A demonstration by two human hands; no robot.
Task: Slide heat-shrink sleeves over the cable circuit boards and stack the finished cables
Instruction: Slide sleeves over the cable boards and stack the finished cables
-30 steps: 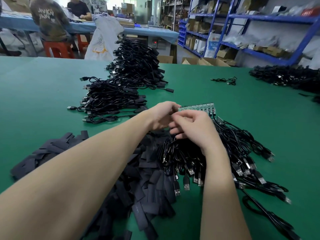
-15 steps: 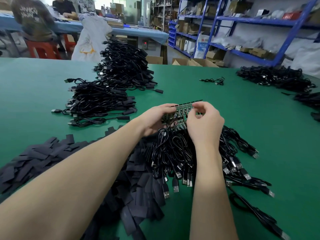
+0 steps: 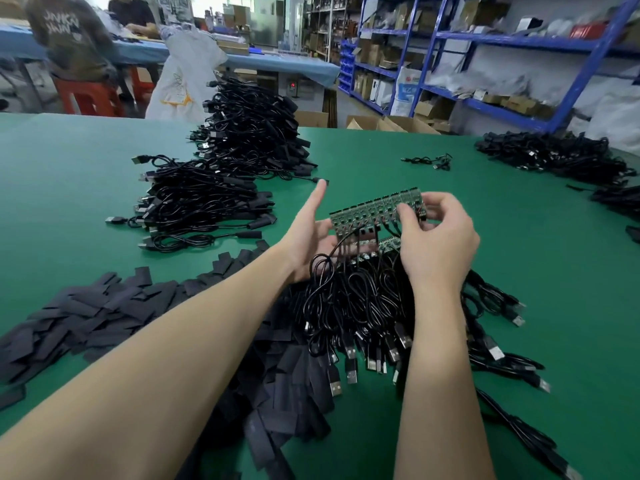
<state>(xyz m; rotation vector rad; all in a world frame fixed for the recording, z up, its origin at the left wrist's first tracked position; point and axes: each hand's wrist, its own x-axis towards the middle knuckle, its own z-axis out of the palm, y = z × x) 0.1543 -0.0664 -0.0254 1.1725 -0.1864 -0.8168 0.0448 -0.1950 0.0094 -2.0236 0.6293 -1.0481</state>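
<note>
Two bare hands meet over the green felt-like table (image 3: 398, 161), holding up a strip of small green circuit boards (image 3: 375, 211) joined side by side, each with a thin black wire hanging from it. The right hand (image 3: 438, 237) grasps the strip at its 3 o'clock end, fingers curled round the edge. The left hand (image 3: 311, 233) is released: palm up under the 9 o'clock end, fingers straight, forefinger pointing to 12 o'clock. Whether the palm touches the strip I cannot tell.

Below the hands lies a tangled bundle of glossy black cables (image 3: 374, 306) with flat metal USB plugs. A second strip of boards under the lifted one is mostly hidden by the right hand. At 7 to 9 o'clock spreads a heap of matte black, flat heat-shrink sleeves (image 3: 104, 310), partly covered by the left forearm. The finished cables (image 3: 207, 202) are stacked at 10 o'clock, a taller pile (image 3: 256, 133) behind. More cables at 2 o'clock (image 3: 554, 154) are cut by the frame.

Half a second ago the left hand was curled on the strip; now it has opened, and the strip is raised higher and more tilted.
</note>
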